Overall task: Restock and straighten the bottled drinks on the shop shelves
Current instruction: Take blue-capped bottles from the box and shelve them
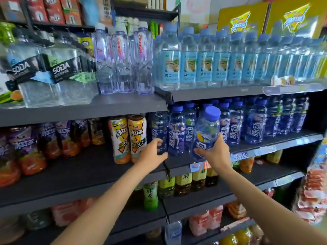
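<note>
My right hand [216, 151] grips a blue-capped sports-drink bottle [206, 129] by its lower body, holding it tilted in front of the second shelf [276, 145]. Behind it stand rows of matching dark blue bottles [256, 121]. My left hand [152, 152] curls its fingers round the leftmost blue bottle [159, 131] standing at the shelf's left end, beside two yellow iced-tea bottles [128, 137].
The top shelf holds soda bottles [58, 71], clear water bottles [122, 59] and light blue water bottles [221, 61]. Purple-labelled tea bottles [44, 140] stand at left. Green and dark tea bottles [177, 184] fill the shelf below. Snack packets [313, 195] hang at right.
</note>
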A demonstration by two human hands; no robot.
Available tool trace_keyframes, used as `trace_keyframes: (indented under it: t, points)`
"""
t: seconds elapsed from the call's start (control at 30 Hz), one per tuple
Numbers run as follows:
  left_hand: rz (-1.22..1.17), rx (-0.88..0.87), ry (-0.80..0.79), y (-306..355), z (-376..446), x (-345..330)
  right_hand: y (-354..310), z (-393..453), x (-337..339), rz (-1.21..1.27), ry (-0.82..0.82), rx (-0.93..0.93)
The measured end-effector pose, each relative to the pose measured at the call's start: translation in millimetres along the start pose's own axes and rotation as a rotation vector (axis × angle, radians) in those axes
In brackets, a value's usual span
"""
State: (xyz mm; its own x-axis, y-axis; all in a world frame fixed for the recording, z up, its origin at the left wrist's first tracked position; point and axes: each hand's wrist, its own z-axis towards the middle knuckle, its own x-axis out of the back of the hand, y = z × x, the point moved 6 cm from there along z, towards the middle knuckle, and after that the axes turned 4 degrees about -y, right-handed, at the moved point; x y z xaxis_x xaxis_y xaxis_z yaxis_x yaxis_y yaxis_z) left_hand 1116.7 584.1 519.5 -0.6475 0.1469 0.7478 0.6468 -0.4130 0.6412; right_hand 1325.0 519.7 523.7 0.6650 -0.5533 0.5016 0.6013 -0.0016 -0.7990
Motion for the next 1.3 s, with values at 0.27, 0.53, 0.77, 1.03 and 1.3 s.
trace_keyframes:
  t: [0.27,0.53,0.77,1.03,1.3]
  points:
    - [-0.008,0.038,0.009,3.7,62.8,-40.0,31.4,63.9,-38.5,-0.099,-0.172,-0.107]
    - [0.056,0.095,-0.051,11.2,73.3,-68.5,37.7,83.4,-50.1,-0.334,-0.265,0.026]
    - [0.06,0.175,0.104,19.1,54.4,-78.1,36.8,81.8,-39.7,-0.692,-0.481,0.042]
    - [0.005,0.361,0.546,-13.5,-44.7,-53.4,-87.1,11.1,-36.9,-0.476,-0.477,0.692]
    - [-0.255,0.784,0.598,-109.7,-218.4,-11.3,-152.2,-119.7,-140.7,-0.236,-1.006,0.977]
